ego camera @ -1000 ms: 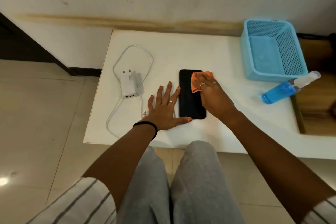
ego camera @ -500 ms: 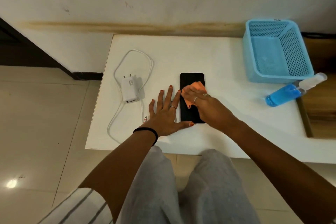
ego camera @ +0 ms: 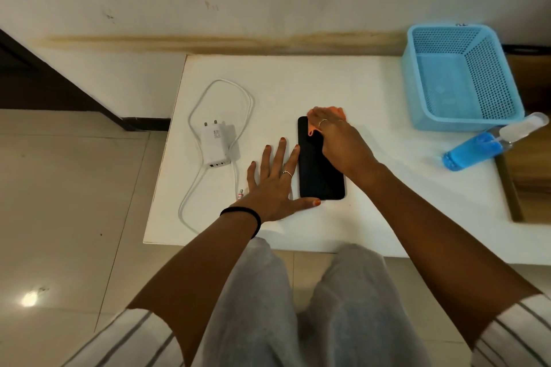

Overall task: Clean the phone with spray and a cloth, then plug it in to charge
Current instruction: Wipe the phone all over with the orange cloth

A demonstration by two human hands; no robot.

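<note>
The black phone (ego camera: 320, 170) lies flat on the white table (ego camera: 372, 211), screen up; the left hand (ego camera: 275, 182) rests beside it, fingers straight and spread, thumb at the phone's near corner; the right hand (ego camera: 340, 140) presses an orange cloth (ego camera: 340, 112) onto the phone's far end, its grip bunched on the fabric. The blue basket (ego camera: 489, 80) holds nothing visible; the spray bottle (ego camera: 489, 144), lying just beside it, carries blue liquid; the white charger (ego camera: 215, 143) and cable sit left of the hands.
</note>
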